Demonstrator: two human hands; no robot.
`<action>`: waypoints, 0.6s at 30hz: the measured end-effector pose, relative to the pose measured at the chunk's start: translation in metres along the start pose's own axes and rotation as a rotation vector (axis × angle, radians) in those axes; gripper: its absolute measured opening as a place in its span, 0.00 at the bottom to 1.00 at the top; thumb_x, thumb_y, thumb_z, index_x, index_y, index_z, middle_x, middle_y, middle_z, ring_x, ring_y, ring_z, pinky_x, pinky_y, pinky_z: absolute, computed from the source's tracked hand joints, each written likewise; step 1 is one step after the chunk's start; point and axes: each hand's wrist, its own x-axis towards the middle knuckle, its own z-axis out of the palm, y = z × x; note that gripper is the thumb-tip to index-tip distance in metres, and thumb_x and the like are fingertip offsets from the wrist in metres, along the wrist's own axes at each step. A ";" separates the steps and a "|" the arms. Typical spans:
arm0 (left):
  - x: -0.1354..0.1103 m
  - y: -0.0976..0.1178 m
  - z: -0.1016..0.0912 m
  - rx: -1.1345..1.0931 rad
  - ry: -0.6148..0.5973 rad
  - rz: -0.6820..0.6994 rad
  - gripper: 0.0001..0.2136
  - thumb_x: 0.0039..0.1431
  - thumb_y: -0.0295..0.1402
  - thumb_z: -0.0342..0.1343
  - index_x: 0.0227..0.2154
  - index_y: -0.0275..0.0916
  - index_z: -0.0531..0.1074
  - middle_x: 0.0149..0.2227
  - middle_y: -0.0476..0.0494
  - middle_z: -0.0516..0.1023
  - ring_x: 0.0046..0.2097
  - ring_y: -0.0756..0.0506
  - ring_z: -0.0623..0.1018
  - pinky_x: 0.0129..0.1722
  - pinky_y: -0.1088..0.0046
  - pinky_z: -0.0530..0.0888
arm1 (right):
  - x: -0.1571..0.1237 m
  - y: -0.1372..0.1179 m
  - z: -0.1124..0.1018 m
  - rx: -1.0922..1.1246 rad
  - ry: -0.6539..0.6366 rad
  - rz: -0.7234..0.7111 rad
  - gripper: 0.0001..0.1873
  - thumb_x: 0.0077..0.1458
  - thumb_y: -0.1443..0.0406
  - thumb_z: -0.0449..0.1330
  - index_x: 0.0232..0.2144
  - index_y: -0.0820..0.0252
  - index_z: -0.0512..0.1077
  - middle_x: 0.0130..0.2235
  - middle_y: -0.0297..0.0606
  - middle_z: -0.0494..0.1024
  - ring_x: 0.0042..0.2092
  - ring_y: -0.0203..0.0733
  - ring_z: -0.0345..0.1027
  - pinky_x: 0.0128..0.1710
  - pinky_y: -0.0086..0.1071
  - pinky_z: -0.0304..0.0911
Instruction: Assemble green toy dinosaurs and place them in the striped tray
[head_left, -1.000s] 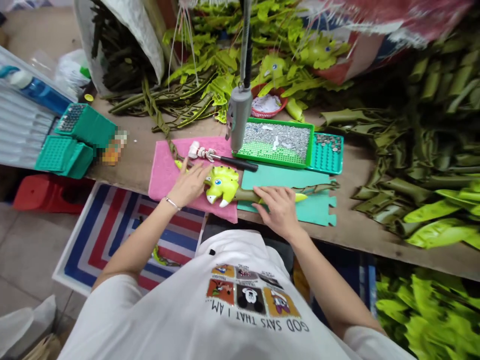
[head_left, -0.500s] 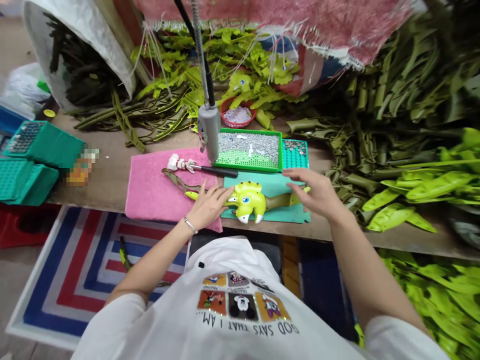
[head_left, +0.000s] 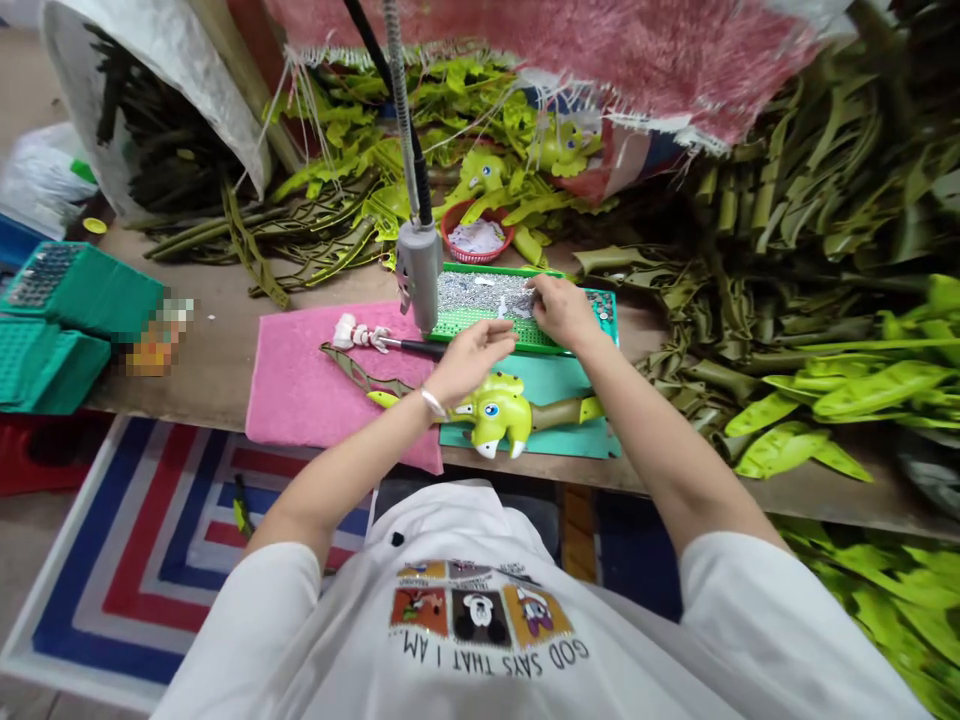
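Observation:
My right hand [head_left: 566, 312] reaches into a green tray [head_left: 450, 330] of small metal pieces [head_left: 469, 290], probably screws. Its fingers are curled down and closed at the fingertips; anything between them is too small to make out. Held just in front of the tray, my left hand [head_left: 476, 355] has its fingers stretched out, with nothing seen in it. Below it lies a lime-green dinosaur-head toy [head_left: 504, 412] with a blue eye and white horn tips. An olive plastic strip [head_left: 555, 414] extends from its right side. The toy rests on a teal mat [head_left: 577, 445].
A grey hanging power screwdriver [head_left: 418, 275] is above the tray's left end. On a pink towel [head_left: 292, 390] lies a black-handled tool [head_left: 416, 346] with a white figure. A red basket [head_left: 480, 250] stands behind. Olive parts [head_left: 720, 310] pile up at right, teal boxes [head_left: 82, 300] at left.
My right hand has moved from the toy's right end up into the tray. My left hand has lifted off the toy and shifted up and right. The toy has stayed on the mat.

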 end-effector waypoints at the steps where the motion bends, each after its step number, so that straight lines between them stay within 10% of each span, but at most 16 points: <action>1: 0.012 0.002 0.007 -0.081 0.039 -0.071 0.12 0.59 0.25 0.58 0.46 0.35 0.73 0.50 0.34 0.80 0.54 0.43 0.79 0.59 0.62 0.70 | 0.002 0.004 0.000 0.048 0.018 0.001 0.21 0.48 0.75 0.52 0.46 0.62 0.71 0.39 0.48 0.81 0.41 0.53 0.73 0.43 0.44 0.68; 7: 0.071 0.012 0.034 -0.508 0.253 -0.372 0.17 0.59 0.19 0.52 0.51 0.28 0.72 0.51 0.28 0.80 0.55 0.41 0.79 0.59 0.64 0.71 | 0.010 0.012 -0.010 0.447 0.136 0.109 0.16 0.46 0.72 0.57 0.40 0.59 0.72 0.32 0.37 0.81 0.33 0.44 0.75 0.40 0.39 0.71; 18: 0.086 0.010 0.042 -0.750 0.302 -0.360 0.12 0.64 0.21 0.47 0.41 0.30 0.77 0.37 0.37 0.83 0.47 0.47 0.81 0.54 0.72 0.74 | -0.004 -0.022 -0.024 0.587 0.174 0.116 0.13 0.47 0.68 0.63 0.38 0.58 0.77 0.35 0.37 0.84 0.36 0.45 0.79 0.43 0.42 0.74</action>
